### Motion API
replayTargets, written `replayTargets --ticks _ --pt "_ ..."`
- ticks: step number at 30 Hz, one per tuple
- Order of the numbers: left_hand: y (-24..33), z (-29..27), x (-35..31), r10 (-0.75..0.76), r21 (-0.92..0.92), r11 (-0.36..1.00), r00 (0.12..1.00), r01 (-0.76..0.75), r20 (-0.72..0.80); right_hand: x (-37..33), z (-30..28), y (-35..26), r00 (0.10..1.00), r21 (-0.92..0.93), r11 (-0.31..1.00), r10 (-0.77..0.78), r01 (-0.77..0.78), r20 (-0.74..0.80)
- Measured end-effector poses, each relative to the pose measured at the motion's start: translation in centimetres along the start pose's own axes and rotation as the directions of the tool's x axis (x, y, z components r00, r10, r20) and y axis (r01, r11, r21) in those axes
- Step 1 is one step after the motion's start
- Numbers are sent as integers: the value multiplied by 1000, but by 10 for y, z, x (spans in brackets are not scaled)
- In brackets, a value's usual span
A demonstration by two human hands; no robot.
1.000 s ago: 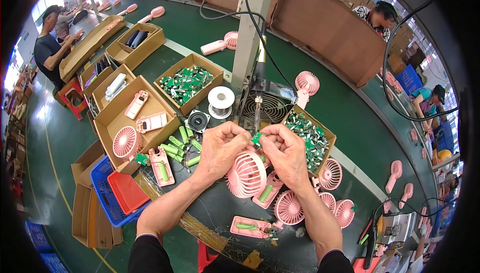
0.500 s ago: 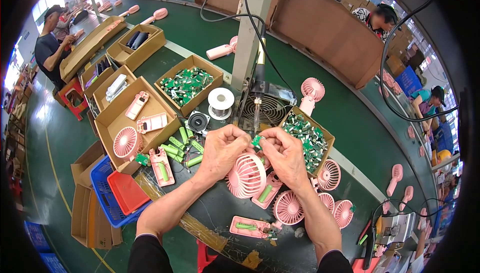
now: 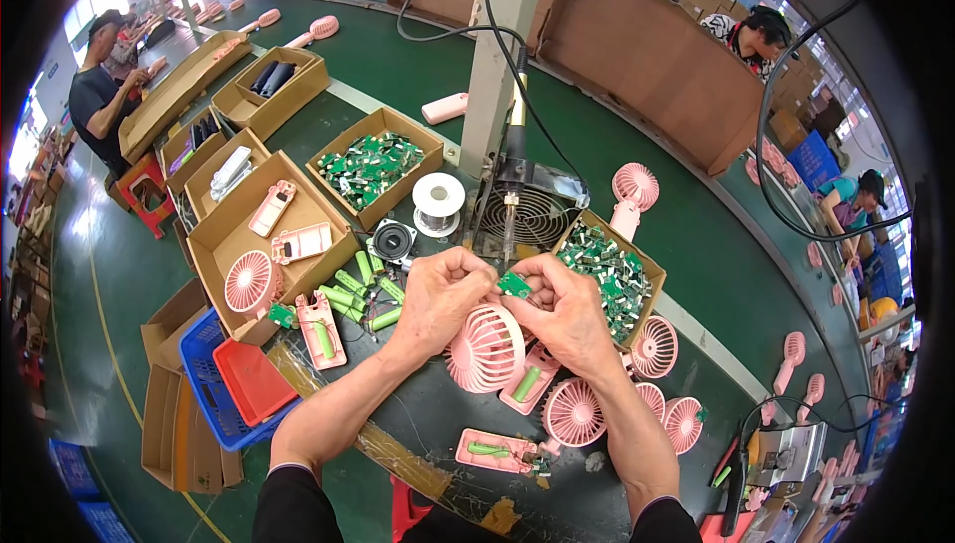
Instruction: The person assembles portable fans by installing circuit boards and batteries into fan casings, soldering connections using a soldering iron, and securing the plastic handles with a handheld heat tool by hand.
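Note:
A small green circuit board (image 3: pixel 514 285) is pinched in my right hand (image 3: pixel 569 312), its flat side showing. Close against its left edge, my left hand (image 3: pixel 444 296) has thumb and forefinger pressed together; what lies between them is too small to make out. Just below the hands is a pink fan head (image 3: pixel 484 348) with a round grille. A soldering iron (image 3: pixel 512 185) hangs tip down just beyond the board. Under my right wrist, an open pink handle shell (image 3: pixel 528 380) holds a green battery cell.
Boxes of circuit boards (image 3: pixel 370 167) (image 3: pixel 609 279) flank a solder spool (image 3: pixel 439 203). Loose green cells (image 3: pixel 350 294) lie left, beside a carton of pink parts (image 3: pixel 214 235). More fan heads (image 3: pixel 574 414) sit right. Behind a metal post (image 3: pixel 504 56), a green conveyor (image 3: pixel 696 265) carries fans; co-workers sit beyond.
The circuit board has turned so more of its face shows, and my right fingers have shifted around it. The fan head has moved slightly left. Fans on the conveyor have slid rightward.

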State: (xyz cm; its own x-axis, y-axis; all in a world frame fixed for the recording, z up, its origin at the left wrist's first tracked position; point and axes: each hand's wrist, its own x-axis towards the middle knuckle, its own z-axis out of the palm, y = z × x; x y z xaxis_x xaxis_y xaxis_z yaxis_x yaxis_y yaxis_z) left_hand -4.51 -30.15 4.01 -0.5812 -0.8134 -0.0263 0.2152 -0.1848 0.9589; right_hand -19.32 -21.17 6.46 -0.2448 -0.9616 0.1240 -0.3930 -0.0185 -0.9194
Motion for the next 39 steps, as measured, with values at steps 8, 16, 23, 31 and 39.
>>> replayTargets --ticks 8,16,23,31,39 --pt "-3 -7 -2 -28 40 999 1000 28 -1 0 4 5 997 -154 985 -77 75 -8" --pt "10 4 -28 -32 -4 999 999 32 -3 -14 -13 -23 984 -268 950 -135 162 115" --pt "31 19 -69 -186 -7 982 973 189 134 -51 -38 -44 940 -310 917 -156 253 304" --pt "33 77 -117 -469 -4 862 800 507 375 -137 -89 -66 800 17 917 339 -399 496" --pt "1 137 -140 -567 187 814 683 550 460 -224 -127 -37 814 147 849 418 -508 404"
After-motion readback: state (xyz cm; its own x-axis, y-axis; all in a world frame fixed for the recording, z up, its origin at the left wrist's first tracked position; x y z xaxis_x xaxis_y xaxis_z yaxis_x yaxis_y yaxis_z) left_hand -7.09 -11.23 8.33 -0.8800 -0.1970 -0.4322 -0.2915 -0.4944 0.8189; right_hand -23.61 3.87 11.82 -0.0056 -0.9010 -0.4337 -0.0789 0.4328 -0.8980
